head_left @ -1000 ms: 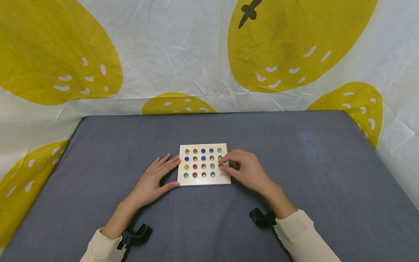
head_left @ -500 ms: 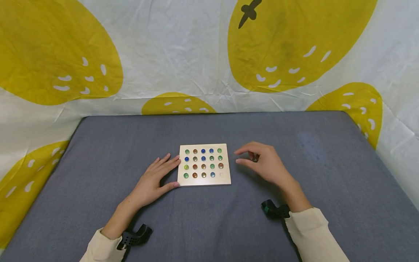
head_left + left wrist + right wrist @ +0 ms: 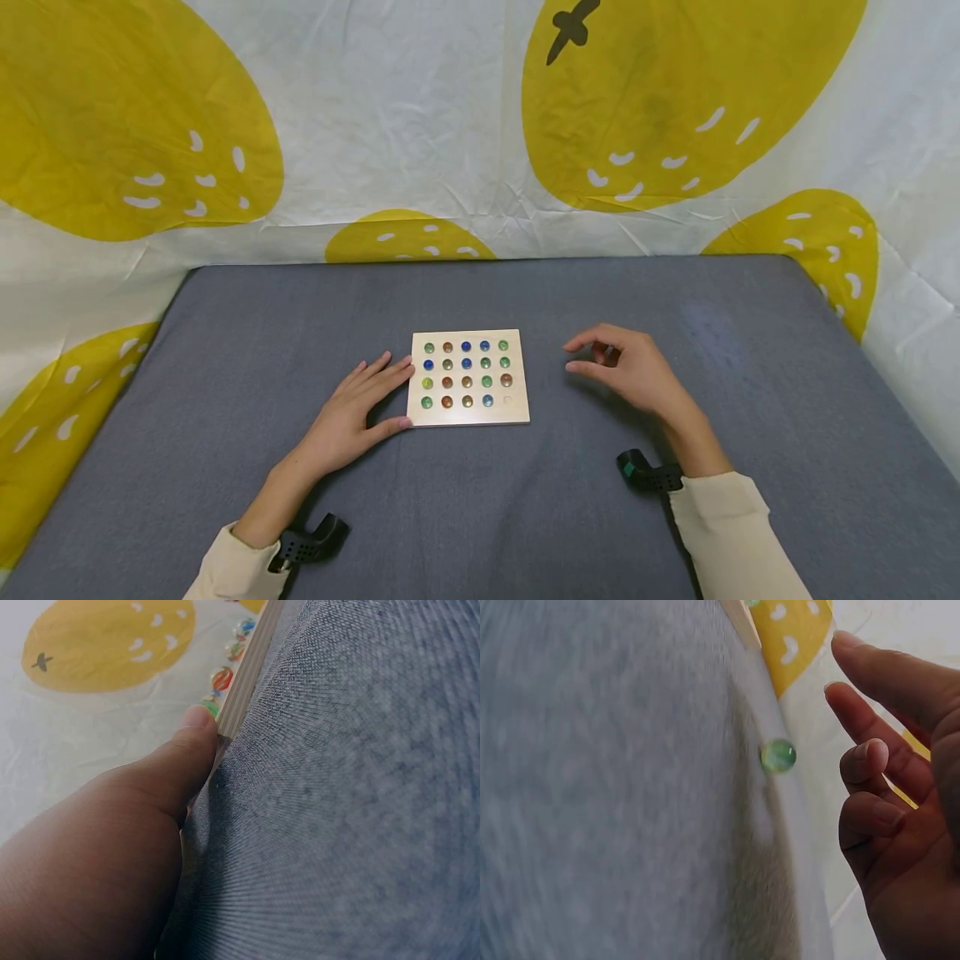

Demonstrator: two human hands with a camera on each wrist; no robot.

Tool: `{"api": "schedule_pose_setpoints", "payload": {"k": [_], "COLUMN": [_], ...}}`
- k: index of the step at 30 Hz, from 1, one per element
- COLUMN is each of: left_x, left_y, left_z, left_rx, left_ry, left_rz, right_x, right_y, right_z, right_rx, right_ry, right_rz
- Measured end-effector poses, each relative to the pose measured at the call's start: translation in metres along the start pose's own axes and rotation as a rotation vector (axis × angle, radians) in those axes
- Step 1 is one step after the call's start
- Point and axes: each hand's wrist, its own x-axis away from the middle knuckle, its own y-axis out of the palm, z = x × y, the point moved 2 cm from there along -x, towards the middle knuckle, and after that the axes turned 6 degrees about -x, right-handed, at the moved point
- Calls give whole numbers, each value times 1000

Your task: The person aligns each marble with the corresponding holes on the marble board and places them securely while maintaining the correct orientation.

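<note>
A pale wooden board (image 3: 487, 414) lies flat, with rows of coloured glass marbles (image 3: 467, 363) set in its holes. The hole at its near right corner holds no marble. My left hand (image 3: 348, 414) rests at the board's left side, fingers spread and fairly straight, with the thumb at the near left corner. Right of the board hovers my right hand (image 3: 630, 367), thumb and index finger apart, the other fingers loosely curled. Below and apart from those fingers, the right wrist view has a green marble (image 3: 778, 755); whether it touches the table cannot be told. The head view does not show it.
Grey cloth covers the table (image 3: 337, 308). Behind it hangs a white curtain (image 3: 397, 125) with large yellow fruit shapes. Black wrist cameras sit on both wrists, such as the left camera (image 3: 315, 540).
My right hand has withdrawn from the board to the right, its thumb and index finger parting. A reddish-brown marble it touched now sits in the board's right column. My left hand stays put.
</note>
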Motion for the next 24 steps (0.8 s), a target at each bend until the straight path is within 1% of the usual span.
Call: {"api": "schedule_pose_setpoints", "payload": {"k": [6,13,17,24], "left_x": [0,0,0,0], "left_y": [0,0,0,0], "left_z": [0,-1,0,0], "left_rx": [2,-7,0,7], "left_ry": [0,4,2,-3], "left_rz": [1,7,4,-2], "right_x": [2,4,5,6], "right_y": [-4,-9,-9,-8], "right_z": [11,20,24,27], "right_rx": [6,11,22,45], "right_ry": [37,49,53,91], "right_rz": [-15,-1,-9,-26]}}
